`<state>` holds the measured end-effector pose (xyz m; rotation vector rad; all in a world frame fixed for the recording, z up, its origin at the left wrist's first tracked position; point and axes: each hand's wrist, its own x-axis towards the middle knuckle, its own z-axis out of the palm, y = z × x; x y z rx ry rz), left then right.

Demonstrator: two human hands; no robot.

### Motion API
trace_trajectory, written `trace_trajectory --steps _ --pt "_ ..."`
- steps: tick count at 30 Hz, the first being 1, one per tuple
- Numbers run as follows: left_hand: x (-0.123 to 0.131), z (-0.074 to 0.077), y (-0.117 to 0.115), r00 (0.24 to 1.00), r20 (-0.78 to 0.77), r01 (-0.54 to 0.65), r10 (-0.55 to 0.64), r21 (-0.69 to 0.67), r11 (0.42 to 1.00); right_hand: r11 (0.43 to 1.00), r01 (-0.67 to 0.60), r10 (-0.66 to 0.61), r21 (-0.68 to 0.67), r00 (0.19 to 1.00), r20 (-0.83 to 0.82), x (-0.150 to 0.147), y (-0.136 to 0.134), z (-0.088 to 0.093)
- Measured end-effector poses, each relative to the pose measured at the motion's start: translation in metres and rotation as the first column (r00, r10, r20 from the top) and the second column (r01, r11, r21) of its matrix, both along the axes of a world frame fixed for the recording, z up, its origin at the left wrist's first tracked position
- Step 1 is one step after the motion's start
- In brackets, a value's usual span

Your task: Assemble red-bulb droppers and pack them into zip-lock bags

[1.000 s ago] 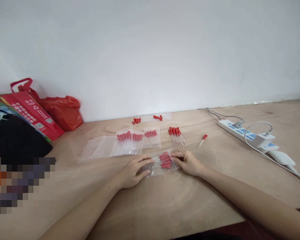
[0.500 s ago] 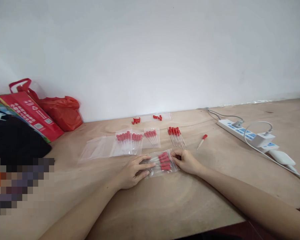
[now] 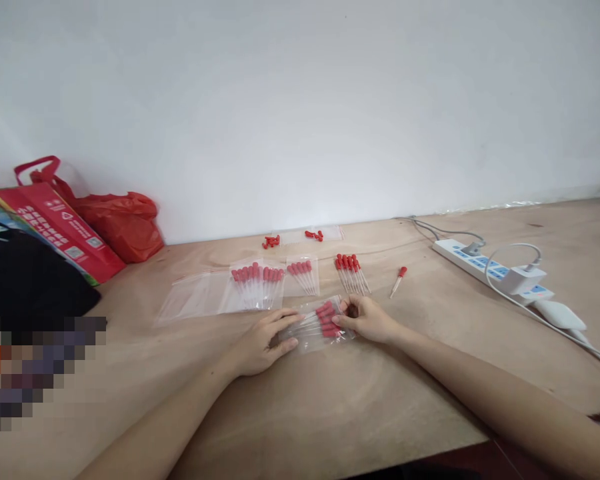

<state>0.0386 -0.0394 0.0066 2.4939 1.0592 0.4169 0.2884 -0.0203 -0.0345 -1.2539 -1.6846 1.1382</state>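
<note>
A clear zip bag (image 3: 307, 343) holding several droppers with red rubber bulbs (image 3: 326, 320) lies flat on the table, bulbs towards the right. My right hand (image 3: 373, 320) pinches the bag's right end, its thumb over the bulbs. At the left end rests my left hand (image 3: 263, 340), thumb and fingers apart around the bag's edge. Just beyond are more bagged droppers (image 3: 257, 273) and a smaller bag of droppers (image 3: 300, 268). A loose bunch of droppers (image 3: 350, 263) and a single dropper (image 3: 399, 281) lie to the right of these.
Empty-looking clear bags (image 3: 193, 293) lie at the left. Small red bulbs (image 3: 271, 241) sit near the wall beside another clear bag (image 3: 335, 232). A white power strip (image 3: 463, 259) with plugs and cables stands at right. Red bags (image 3: 125, 223) and a black bag (image 3: 35, 280) are at far left.
My right thumb has moved left onto the red bulbs in the bag. My left fingers have drawn back from the middle of the bag to its left end.
</note>
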Motion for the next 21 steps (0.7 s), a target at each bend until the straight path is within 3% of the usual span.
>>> trace_trajectory --steps 5,10,12,16,21 --pt "0.013 0.003 0.013 0.985 0.148 -0.088 0.090 -0.020 0.996 0.990 -0.043 0.006 -0.134 0.963 -0.269 -0.003 0.010 0.002" --pt "0.035 -0.002 0.040 0.963 0.189 -0.152 0.193 -0.210 0.966 0.984 -0.109 0.050 -0.140 0.926 -0.374 -0.007 0.020 0.010" --pt "0.042 -0.004 0.052 0.942 0.231 -0.161 0.244 -0.326 0.932 0.991 -0.103 0.061 -0.089 0.921 -0.385 -0.009 0.023 0.013" --pt "0.051 -0.003 0.066 0.884 0.260 -0.193 0.389 -0.554 0.810 0.995 -0.098 0.087 -0.005 0.907 -0.412 -0.014 0.028 0.013" --pt "0.057 0.005 0.063 0.882 0.242 -0.153 0.405 -0.665 0.731 0.999 0.011 -0.035 -0.050 0.864 -0.502 -0.028 0.034 0.004"
